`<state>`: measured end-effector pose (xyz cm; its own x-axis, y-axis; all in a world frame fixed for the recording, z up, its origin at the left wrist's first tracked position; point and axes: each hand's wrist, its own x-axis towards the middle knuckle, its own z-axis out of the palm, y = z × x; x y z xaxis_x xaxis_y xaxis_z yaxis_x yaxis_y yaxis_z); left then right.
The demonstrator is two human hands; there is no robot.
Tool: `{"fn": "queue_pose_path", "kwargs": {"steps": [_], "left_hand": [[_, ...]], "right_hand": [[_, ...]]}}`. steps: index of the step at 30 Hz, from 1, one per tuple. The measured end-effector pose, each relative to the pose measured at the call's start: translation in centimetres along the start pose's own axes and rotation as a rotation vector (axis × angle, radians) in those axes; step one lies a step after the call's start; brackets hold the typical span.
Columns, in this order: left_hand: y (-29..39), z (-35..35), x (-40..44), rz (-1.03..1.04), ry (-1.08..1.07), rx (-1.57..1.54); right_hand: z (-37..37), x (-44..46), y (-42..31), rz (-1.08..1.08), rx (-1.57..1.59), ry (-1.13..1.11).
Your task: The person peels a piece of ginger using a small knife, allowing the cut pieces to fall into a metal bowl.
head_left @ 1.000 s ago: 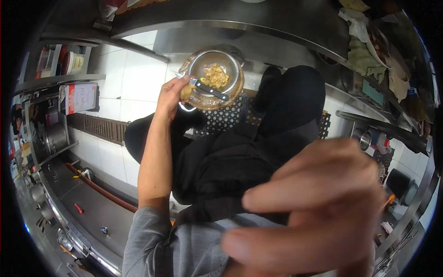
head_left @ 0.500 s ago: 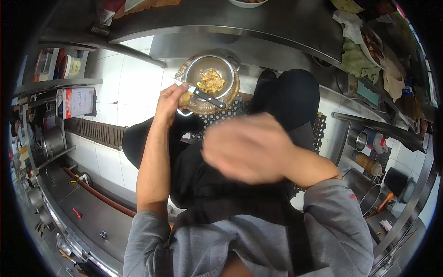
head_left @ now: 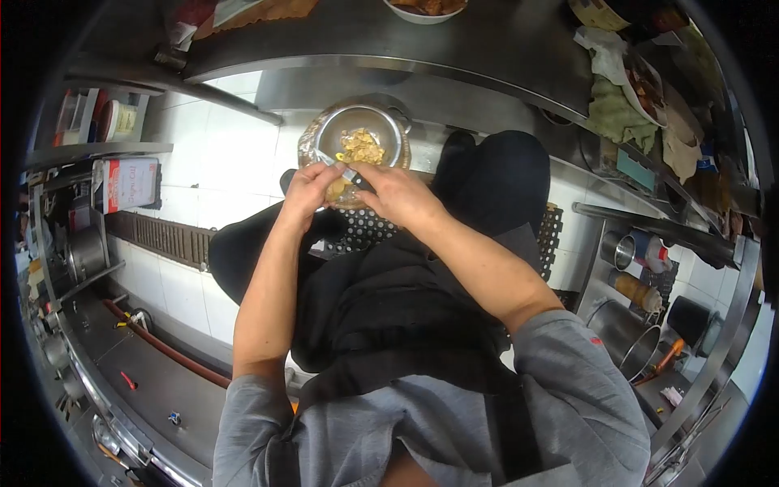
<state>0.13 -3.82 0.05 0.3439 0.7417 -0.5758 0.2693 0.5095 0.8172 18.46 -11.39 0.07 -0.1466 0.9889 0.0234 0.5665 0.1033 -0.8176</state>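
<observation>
A small knife (head_left: 359, 180) with a black riveted handle lies between my two hands, over the near rim of a metal bowl (head_left: 326, 128). My left hand (head_left: 307, 193) is closed, its thumb and fingertips at the blade end. Closed round the black handle is my right hand (head_left: 399, 193), which partly hides it. A yellowish rounded lump (head_left: 337, 189) shows just under the hands; whether fingers hold it I cannot tell. Yellow-brown scraps (head_left: 361, 146) are heaped in the bowl. Crinkled clear plastic (head_left: 307, 146) shows around the bowl's outside.
A steel counter (head_left: 341, 36) runs across the far side, with a bowl of brown food (head_left: 426, 10) on it. My dark-trousered knees flank the bowl. At left stand a red-and-white tin (head_left: 130, 185) and a floor drain grate (head_left: 158, 237); pots (head_left: 625, 337) sit at right.
My right hand has moved from near my lap, where it was blurred, forward onto the knife handle. My left hand stays near the bowl rim. The view has shifted slightly.
</observation>
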Motion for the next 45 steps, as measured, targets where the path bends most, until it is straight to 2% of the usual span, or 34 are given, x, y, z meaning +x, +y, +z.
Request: {"fn": "queue_pose_path", "kwargs": {"steps": [3,8,10,11,45], "left_hand": [[0.4,0.2,0.1,-0.067,0.002,0.032],[0.5,0.1,0.2,-0.051,-0.002,-0.039],[0.6,0.2,0.1,-0.042,0.004,-0.029],[0.6,0.2,0.1,-0.042,0.012,-0.036],[0.9,0.3,0.1,0.004,0.062,-0.078]], "right_hand": [[-0.6,-0.1,-0.2,0.061,0.035,-0.005],[-0.3,0.4,1.2,0.113,0.088,0.031],[-0.9,0.7,0.7,0.225,0.111,0.023],[-1.4,1.0,0.4,0.326,0.123,-0.051],[-0.9,0.7,0.9,0.289,0.134,-0.022]]}}
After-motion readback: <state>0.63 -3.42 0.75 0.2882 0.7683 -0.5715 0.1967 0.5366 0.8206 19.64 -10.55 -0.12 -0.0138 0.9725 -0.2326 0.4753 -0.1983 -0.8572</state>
